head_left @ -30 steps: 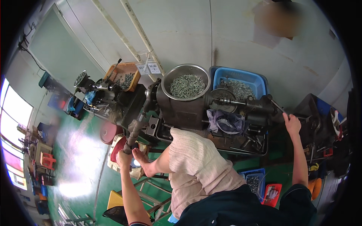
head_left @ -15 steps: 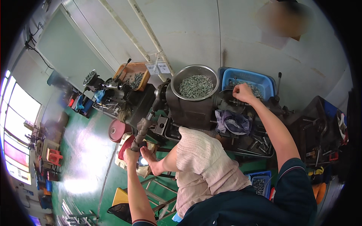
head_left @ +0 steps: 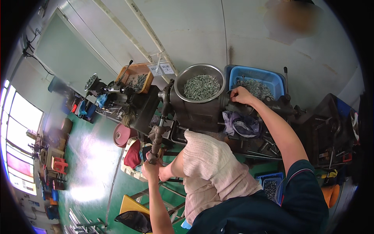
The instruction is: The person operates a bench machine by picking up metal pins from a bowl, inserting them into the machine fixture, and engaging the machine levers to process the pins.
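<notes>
My left hand (head_left: pixel 150 170) is wrapped round the lower end of a knobbly metal lever (head_left: pixel 156 141) on the left side of a dark bench machine (head_left: pixel 194 115). At the machine's right end, my right hand (head_left: pixel 241 96) has its fingers pinched together close to the spindle. Whatever lies between those fingertips is too small or hidden to make out. A steel bowl (head_left: pixel 178 93) of small metal pins sits on top of the machine. Just behind my right hand, a blue tub (head_left: pixel 278 80) holds more small metal parts.
A purple cloth (head_left: pixel 233 126) lies below my right hand, near loose metal tools (head_left: pixel 269 146). An orange crate (head_left: pixel 146 86) of parts and a second machine (head_left: pixel 117 89) stand left. A beige cloth (head_left: pixel 206 156) covers my lap. A blue bin (head_left: pixel 279 179) is low at right.
My left hand has swung the lever to the right and slightly down. My right hand has moved left, closer to the machine body, with its fingers still pinched.
</notes>
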Tool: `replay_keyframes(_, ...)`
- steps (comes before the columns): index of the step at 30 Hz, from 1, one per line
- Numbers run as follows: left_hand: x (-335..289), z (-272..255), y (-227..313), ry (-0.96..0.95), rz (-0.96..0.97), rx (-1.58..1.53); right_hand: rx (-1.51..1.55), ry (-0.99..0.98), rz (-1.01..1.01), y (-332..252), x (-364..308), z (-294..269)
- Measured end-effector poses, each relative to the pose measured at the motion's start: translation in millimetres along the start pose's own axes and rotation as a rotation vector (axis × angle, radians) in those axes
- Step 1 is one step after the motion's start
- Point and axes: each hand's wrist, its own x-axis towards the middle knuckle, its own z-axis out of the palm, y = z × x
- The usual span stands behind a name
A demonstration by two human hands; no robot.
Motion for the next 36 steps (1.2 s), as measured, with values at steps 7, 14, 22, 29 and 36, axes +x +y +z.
replay_keyframes(7, -2.7, -5.1, 4.0, 0.025, -0.022, -0.030, -0.028, -0.040, -0.008, -9.5, -2.6, -2.2)
replay_keyframes(14, -2.2, -4.4, 3.1, 0.023, 0.006, -0.032, -0.650, 0.236, 0.125, -27.9, -9.4, -47.3)
replay_keyframes(22, -1.7, -5.1, 4.3, -0.004, -0.021, -0.030, -0.813, 0.346, -0.414, -141.2, 5.4, -2.8)
replay_keyframes(29, -4.3, -7.4, 5.1, 0.011, -0.011, 0.041, -0.754, 0.014, -0.177, -152.2, 26.4, 18.7)
replay_keyframes(36, -1.9, -4.6, -1.3, -0.011, -0.024, -0.009, -0.553, 0.128, -0.281, -146.3, 27.4, 21.3)
